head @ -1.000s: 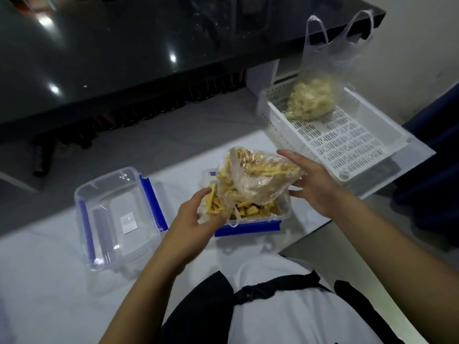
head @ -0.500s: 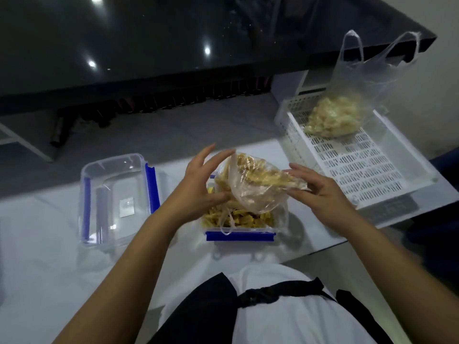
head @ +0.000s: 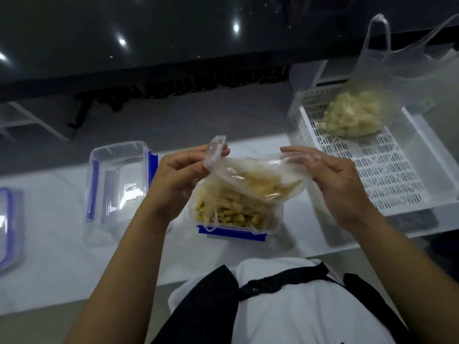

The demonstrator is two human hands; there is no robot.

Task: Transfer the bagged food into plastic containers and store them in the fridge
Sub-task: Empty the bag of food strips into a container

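At frame centre, the left hand [head: 178, 177] and right hand [head: 332, 180] pinch opposite edges of a thin, crinkled clear bag [head: 250, 175] of yellow strips above a rectangular transparent blue-clipped container [head: 273, 219].

left hand [head: 181, 175] raised, fingers pinching | right hand [head: 332, 180] raised, fingers pinching
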